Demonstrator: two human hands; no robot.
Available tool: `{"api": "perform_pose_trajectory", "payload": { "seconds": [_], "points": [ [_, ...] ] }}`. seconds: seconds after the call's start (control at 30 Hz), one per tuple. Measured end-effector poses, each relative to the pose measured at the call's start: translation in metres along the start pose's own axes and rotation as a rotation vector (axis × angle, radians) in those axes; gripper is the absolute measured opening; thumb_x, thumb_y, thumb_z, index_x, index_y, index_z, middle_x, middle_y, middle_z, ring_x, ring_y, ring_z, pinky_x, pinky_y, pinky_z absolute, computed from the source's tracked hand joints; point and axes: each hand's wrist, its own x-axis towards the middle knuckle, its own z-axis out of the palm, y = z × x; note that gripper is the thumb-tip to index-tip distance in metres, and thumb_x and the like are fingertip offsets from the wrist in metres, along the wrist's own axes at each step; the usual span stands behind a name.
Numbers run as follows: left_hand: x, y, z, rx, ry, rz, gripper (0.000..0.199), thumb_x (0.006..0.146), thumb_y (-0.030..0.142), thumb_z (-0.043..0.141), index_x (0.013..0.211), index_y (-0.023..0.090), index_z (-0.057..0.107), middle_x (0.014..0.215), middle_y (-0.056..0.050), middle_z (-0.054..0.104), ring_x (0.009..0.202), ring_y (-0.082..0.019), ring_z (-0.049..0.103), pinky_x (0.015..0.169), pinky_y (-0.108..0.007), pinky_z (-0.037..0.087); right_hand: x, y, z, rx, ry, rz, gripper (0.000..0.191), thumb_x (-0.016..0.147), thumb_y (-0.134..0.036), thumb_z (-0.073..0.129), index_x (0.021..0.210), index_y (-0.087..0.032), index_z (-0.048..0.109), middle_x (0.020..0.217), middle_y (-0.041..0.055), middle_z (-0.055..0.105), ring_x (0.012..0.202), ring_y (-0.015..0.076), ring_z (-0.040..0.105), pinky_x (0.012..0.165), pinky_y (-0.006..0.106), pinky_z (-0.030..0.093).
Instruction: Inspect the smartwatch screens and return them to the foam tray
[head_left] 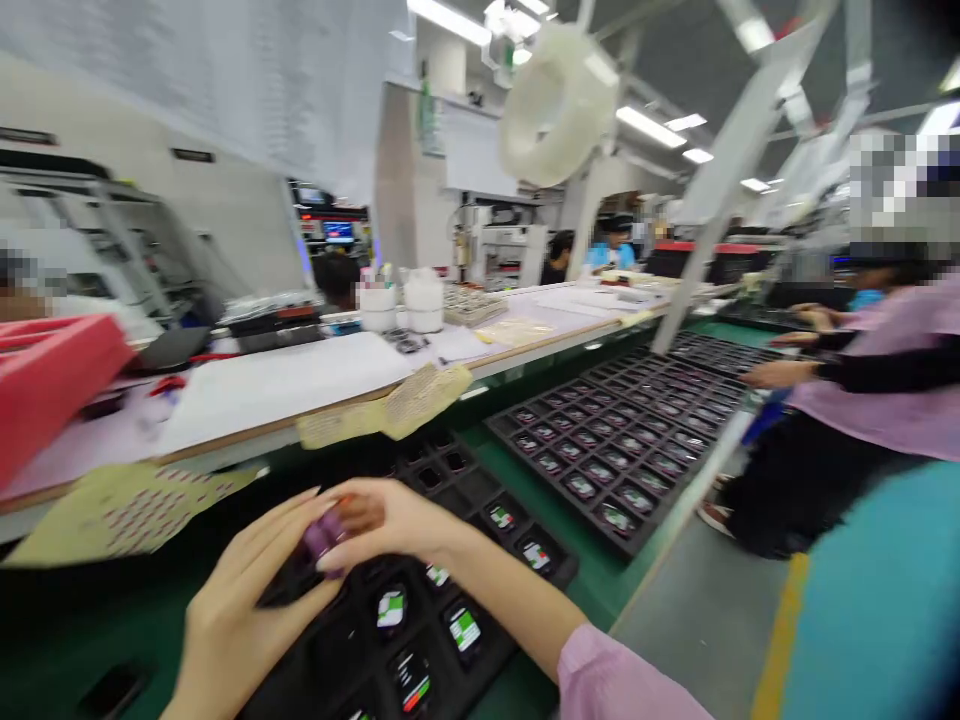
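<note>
My left hand [247, 610] and my right hand [390, 520] meet low in the view, both gripping a small purple object [324, 536], perhaps a watch strap. A dark item [289, 585] lies under my left fingers, partly hidden. Below my hands is a black compartment tray [480, 560] holding smartwatch-like devices with lit green-and-white screens [465, 628]. My pink sleeve [615, 680] shows at my right wrist.
A second black tray of devices [622, 440] lies to the right on the green bench. A co-worker [877, 400] in a pink smock reaches over it. Beyond stand a white-topped table [277, 385], tan sticker sheets [127, 515], and a red foam tray [45, 385].
</note>
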Motion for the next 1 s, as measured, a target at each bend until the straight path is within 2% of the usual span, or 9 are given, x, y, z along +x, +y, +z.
{"api": "perform_pose_trajectory", "payload": {
  "seconds": [0.07,0.13,0.2,0.27,0.33,0.43,0.6,0.8,1.0],
  "points": [
    [0.001,0.003,-0.004,0.009,-0.036,-0.026,0.041,0.074,0.027,0.072,0.115,0.024,0.063,0.115,-0.005,0.068,0.115,-0.027,0.059,0.098,-0.041,0.051,-0.007,-0.010,0.000,-0.076,0.092,-0.180,0.046,0.057,-0.031,0.085,0.098,-0.019,0.066,0.095,0.0020,0.072,0.095,0.0179,0.068,0.090,0.033,0.050],
    [0.003,0.005,-0.006,-0.019,-0.059,-0.142,0.044,0.074,0.027,0.073,0.116,0.021,0.062,0.118,-0.007,0.067,0.111,-0.025,0.062,0.097,-0.040,0.052,-0.015,-0.017,-0.004,-0.239,0.337,-0.421,0.026,0.079,-0.038,0.069,0.096,-0.018,0.067,0.091,0.0046,0.074,0.091,0.0178,0.070,0.089,0.033,0.051],
    [0.004,0.005,-0.005,-0.084,-0.082,-0.264,0.048,0.072,0.026,0.075,0.117,0.019,0.061,0.116,-0.008,0.068,0.106,-0.024,0.064,0.094,-0.038,0.053,-0.024,-0.019,-0.007,-0.435,0.483,-0.605,0.026,0.091,-0.038,0.053,0.098,-0.017,0.066,0.079,0.0037,0.075,0.068,0.0151,0.071,0.075,0.031,0.055],
    [0.003,0.007,-0.004,-0.158,-0.081,-0.338,0.050,0.070,0.022,0.075,0.118,0.018,0.061,0.116,-0.008,0.067,0.104,-0.023,0.065,0.087,-0.034,0.057,-0.034,-0.018,-0.010,-0.571,0.563,-0.733,0.033,0.096,-0.038,0.043,0.094,-0.016,0.067,0.057,-0.0003,0.070,0.045,0.0128,0.063,0.058,0.028,0.053],
    [0.002,0.010,-0.003,-0.217,-0.083,-0.360,0.051,0.070,0.021,0.075,0.118,0.019,0.061,0.116,-0.008,0.067,0.103,-0.023,0.065,0.082,-0.033,0.059,-0.040,-0.015,-0.009,-0.605,0.567,-0.826,0.040,0.097,-0.042,0.039,0.085,-0.016,0.067,0.048,-0.0011,0.064,0.036,0.0132,0.058,0.046,0.027,0.050],
    [0.001,0.013,-0.003,-0.255,-0.079,-0.350,0.051,0.069,0.021,0.076,0.117,0.020,0.062,0.116,-0.008,0.067,0.104,-0.023,0.064,0.080,-0.033,0.059,-0.041,-0.007,-0.006,-0.579,0.525,-0.875,0.044,0.096,-0.045,0.040,0.072,-0.017,0.063,0.047,0.0004,0.062,0.035,0.0153,0.058,0.040,0.028,0.047],
    [0.000,0.015,-0.007,-0.260,-0.070,-0.337,0.051,0.070,0.021,0.075,0.119,0.021,0.061,0.117,-0.009,0.066,0.105,-0.024,0.064,0.080,-0.033,0.059,-0.038,-0.005,-0.002,-0.432,0.477,-0.965,0.041,0.096,-0.043,0.041,0.068,-0.018,0.058,0.044,-0.0014,0.057,0.035,0.0147,0.055,0.041,0.030,0.047],
    [0.001,0.016,-0.008,-0.246,-0.073,-0.313,0.050,0.071,0.023,0.075,0.119,0.021,0.061,0.116,-0.009,0.066,0.107,-0.024,0.063,0.083,-0.035,0.058,-0.041,-0.012,-0.002,-0.358,0.539,-1.059,0.043,0.096,-0.042,0.043,0.063,-0.018,0.056,0.039,-0.0033,0.052,0.029,0.0128,0.048,0.039,0.030,0.046],
    [-0.001,0.015,-0.005,-0.237,-0.079,-0.304,0.049,0.072,0.022,0.074,0.119,0.020,0.061,0.117,-0.009,0.066,0.107,-0.024,0.063,0.090,-0.038,0.055,-0.038,-0.010,-0.004,-0.420,0.459,-1.007,0.041,0.097,-0.037,0.043,0.065,-0.017,0.059,0.042,-0.0022,0.055,0.035,0.0132,0.054,0.042,0.029,0.049]
  ]
}}
